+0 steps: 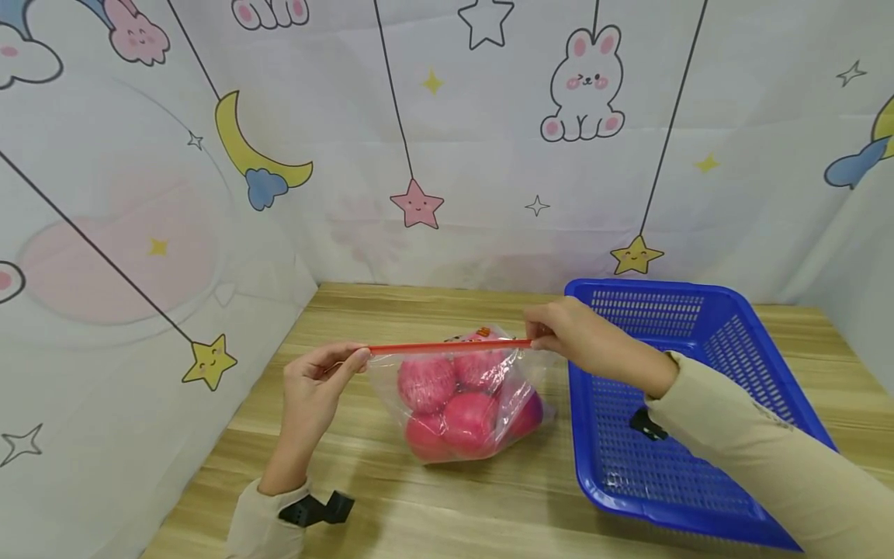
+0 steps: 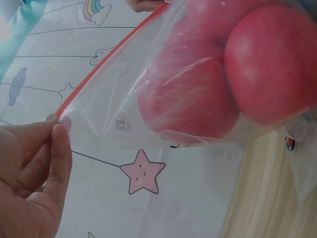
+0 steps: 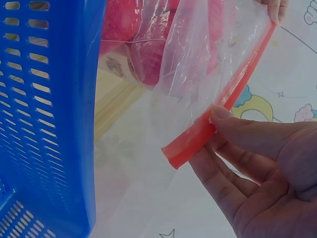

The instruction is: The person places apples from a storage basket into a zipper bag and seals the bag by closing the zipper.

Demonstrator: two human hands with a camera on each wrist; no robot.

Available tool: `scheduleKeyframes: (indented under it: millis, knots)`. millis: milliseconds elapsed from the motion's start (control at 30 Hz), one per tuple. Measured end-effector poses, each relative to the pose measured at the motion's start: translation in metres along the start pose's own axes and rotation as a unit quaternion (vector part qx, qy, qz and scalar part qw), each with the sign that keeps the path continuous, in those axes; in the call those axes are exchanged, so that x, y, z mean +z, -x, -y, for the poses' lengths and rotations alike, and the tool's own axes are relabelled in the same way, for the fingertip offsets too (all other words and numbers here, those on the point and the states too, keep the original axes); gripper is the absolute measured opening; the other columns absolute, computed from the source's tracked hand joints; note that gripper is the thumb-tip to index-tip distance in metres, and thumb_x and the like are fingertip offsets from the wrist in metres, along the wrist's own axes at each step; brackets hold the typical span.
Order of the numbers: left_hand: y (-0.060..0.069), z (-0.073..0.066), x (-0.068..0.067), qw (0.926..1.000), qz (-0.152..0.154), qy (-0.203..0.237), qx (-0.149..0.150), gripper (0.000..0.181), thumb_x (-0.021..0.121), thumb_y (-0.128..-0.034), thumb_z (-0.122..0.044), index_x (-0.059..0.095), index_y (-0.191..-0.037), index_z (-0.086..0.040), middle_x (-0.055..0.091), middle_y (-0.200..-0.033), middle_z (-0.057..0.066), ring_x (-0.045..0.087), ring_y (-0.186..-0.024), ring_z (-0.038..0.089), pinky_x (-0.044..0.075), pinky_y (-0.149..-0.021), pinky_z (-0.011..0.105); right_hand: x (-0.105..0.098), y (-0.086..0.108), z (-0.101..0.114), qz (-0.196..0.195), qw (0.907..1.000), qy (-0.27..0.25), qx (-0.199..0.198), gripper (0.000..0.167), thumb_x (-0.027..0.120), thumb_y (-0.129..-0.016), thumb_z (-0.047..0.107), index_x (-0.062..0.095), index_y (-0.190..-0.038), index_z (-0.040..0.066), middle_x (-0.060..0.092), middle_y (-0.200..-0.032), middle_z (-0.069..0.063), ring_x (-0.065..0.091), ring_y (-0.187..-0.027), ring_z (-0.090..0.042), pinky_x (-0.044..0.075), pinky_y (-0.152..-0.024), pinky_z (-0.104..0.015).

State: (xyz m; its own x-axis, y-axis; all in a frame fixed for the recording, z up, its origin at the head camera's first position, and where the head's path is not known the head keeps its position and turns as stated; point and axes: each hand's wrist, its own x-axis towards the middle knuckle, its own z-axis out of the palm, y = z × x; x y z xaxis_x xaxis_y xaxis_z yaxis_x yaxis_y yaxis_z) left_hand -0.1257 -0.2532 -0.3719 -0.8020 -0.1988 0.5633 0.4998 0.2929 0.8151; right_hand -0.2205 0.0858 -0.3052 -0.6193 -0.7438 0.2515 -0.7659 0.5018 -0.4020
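Observation:
A clear plastic zip bag (image 1: pixel 520 388) with a red strip (image 1: pixel 447 347) along its top stands on the wooden table, filled with several pinkish-red apples (image 1: pixel 471 423). At the strip's left end, my left hand (image 1: pixel 317 388) pinches the corner between thumb and fingers. My right hand (image 1: pixel 569 334) pinches the strip near its other end, its thumb lying on the red band in the right wrist view. Between the two hands the strip is drawn straight. From the left wrist view, large apples (image 2: pixel 188 94) press against the film. Whether the strip is sealed I cannot tell.
A blue perforated plastic basket (image 1: pixel 583 442) stands on the right of the table, close beside the bag and under my right forearm. Behind the wooden table (image 1: pixel 391 505) hangs a white cloth (image 1: pixel 482 140) printed with stars, a moon and rabbits.

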Motion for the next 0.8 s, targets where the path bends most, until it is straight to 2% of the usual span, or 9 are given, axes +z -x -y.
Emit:
scheduleKeyframes:
  millis: [500,800]
  knots:
    - [0.0009,0.0014,-0.0004,1.0,-0.003,0.002,-0.009,0.008,0.071,-0.087,0.007,0.074,-0.095,0.006,0.073,-0.085,0.015,0.069,-0.072,0.01,0.057,-0.068,0.022,-0.0037,0.0053,-0.0036,0.011,0.9997,-0.022,0.003,0.02,0.072,-0.087,-0.004,0.06,-0.077,0.009,0.055,-0.067,0.003,0.044,-0.06,-0.009,0.041,-0.054,-0.024]
    - [0.0002,0.001,0.0,1.0,-0.002,0.003,-0.006,0.008,0.071,-0.0872,0.008,0.074,-0.095,0.007,0.074,-0.085,0.007,0.069,-0.072,0.01,0.057,-0.068,0.022,-0.0046,0.0068,-0.0057,0.013,0.9996,-0.024,0.001,0.021,0.071,-0.087,-0.004,0.059,-0.076,0.008,0.053,-0.066,0.004,0.044,-0.06,-0.009,0.04,-0.054,-0.025]
